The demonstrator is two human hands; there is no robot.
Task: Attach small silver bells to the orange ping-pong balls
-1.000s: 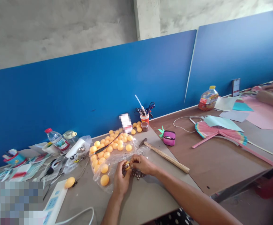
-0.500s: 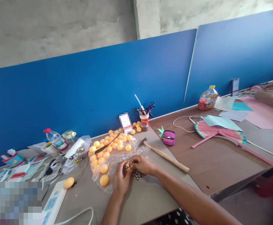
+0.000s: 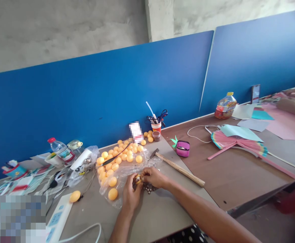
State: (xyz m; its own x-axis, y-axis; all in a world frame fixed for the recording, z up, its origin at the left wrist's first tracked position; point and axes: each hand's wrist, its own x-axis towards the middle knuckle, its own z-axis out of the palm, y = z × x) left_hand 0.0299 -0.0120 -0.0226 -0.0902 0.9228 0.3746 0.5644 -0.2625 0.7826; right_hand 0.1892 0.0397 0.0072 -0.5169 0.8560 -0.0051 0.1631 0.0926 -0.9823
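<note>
My left hand (image 3: 132, 193) is closed around an orange ball (image 3: 137, 179) with something shiny on it, near the table's front. From the right, my right hand (image 3: 152, 178) touches the same ball with thumb and fingers pinched; whether it also holds a small piece is hidden. Small dark metallic bits (image 3: 149, 189) lie under and beside my right hand. Several orange balls (image 3: 114, 167) rest on and around a clear plastic bag (image 3: 119, 175) to the left. Behind my right hand lies a hammer (image 3: 180, 168) with a wooden handle.
A purple box (image 3: 183, 149), a cup of tools (image 3: 156, 127) and a round jar (image 3: 156, 136) stand farther back. At left are a power strip (image 3: 57, 216), bottle (image 3: 61, 150) and cables. Pink fan (image 3: 238, 142), juice bottle (image 3: 225, 106) and another person's arm (image 3: 293, 108) are at right.
Both hands stay almost in place around the ball. The other person's arm at the far right has shifted slightly.
</note>
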